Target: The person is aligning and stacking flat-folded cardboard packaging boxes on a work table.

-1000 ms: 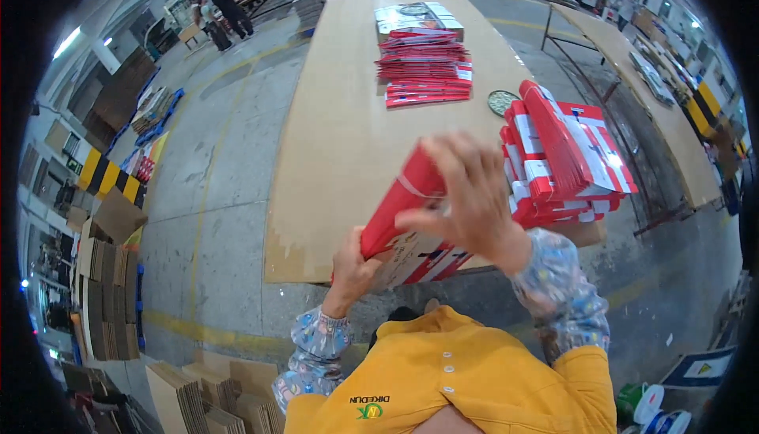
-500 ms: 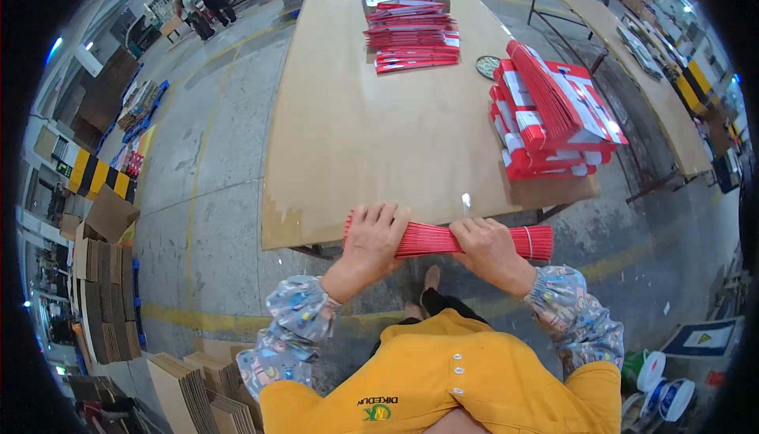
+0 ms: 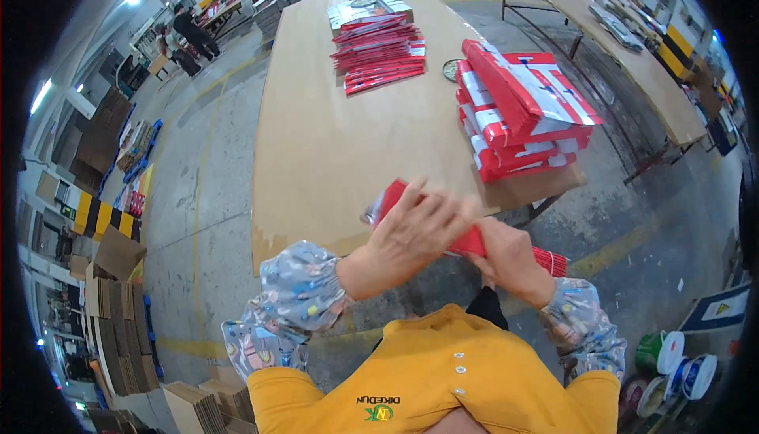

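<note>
Over the near table edge, a tilted bundle of folded red paper or card pieces [image 3: 551, 262] runs from upper left to lower right. A pale band crosses its right end. My left hand [image 3: 419, 227] lies over the bundle's upper left part, its fingers slightly smeared by motion and curled over the red edges. Close beside it, my right hand [image 3: 512, 258] grips the bundle farther right, thumb side toward the left hand. Between and under the hands, much of the bundle is hidden.
A brown table [image 3: 340, 145] stretches ahead. On it are a stack of red-and-white folded packs [image 3: 526, 130] at right, a pile of red flat pieces [image 3: 378, 50] farther back, and a small round dish [image 3: 451, 69]. Cardboard stacks [image 3: 122, 315] stand at left, buckets [image 3: 672, 371] at lower right.
The bundle has gone from nearly level to tilted, its left end raised. My left hand has moved right and slightly up, close to the right hand. The view has shifted a little.
</note>
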Available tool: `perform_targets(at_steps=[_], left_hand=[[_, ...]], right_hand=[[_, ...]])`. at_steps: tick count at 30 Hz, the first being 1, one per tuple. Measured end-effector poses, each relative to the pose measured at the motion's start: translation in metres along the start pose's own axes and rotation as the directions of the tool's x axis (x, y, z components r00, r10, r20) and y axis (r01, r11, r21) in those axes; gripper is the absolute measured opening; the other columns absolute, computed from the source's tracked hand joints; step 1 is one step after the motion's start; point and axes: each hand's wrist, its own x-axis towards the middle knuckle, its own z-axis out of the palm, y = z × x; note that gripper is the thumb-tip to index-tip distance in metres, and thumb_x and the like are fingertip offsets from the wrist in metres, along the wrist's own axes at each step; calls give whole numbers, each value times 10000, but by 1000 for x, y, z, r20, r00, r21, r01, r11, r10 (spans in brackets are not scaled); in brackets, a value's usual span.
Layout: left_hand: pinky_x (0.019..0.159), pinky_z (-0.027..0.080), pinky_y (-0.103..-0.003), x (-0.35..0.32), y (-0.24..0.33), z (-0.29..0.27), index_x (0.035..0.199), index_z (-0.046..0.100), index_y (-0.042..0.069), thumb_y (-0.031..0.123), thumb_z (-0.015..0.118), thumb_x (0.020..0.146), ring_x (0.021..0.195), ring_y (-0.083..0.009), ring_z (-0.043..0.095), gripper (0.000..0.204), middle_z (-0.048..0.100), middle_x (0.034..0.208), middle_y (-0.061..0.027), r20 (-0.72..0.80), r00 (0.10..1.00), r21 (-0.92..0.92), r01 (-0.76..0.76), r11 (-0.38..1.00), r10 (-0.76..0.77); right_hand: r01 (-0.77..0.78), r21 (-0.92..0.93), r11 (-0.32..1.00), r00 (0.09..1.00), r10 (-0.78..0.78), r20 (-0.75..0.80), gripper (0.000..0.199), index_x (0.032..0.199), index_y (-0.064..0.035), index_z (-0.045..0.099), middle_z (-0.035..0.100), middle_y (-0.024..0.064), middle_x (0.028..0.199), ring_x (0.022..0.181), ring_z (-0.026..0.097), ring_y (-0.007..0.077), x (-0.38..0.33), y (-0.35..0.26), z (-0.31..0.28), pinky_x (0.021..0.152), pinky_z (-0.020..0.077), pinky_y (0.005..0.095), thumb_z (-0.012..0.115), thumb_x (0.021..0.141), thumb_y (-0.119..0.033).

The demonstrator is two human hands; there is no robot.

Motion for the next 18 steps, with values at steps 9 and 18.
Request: perform_targets(at_steps=[9,18], left_hand=[[754,470,-286,92,-85,62,1043,581,4,102,605,889,835,-157,583,184,617,953,-86,-288,370,-815,389,429,-883],[808,496,-346,164,-98,256,1297,434,-14,369,714,807,974,-228,592,683,560,1139,-211,397,354,-741,668,-69,-847]], right_hand=[[-273,624,732,696,598,-397,446,1182,-1,545,669,101,990,790,660,175,16,148,-199,699,535,309,708,802,-168],[-252,904,346,666,740,-97,451,1191,37,526,663,160,1028,802,693,208,84,361,-266,664,595,307,665,858,-232]])
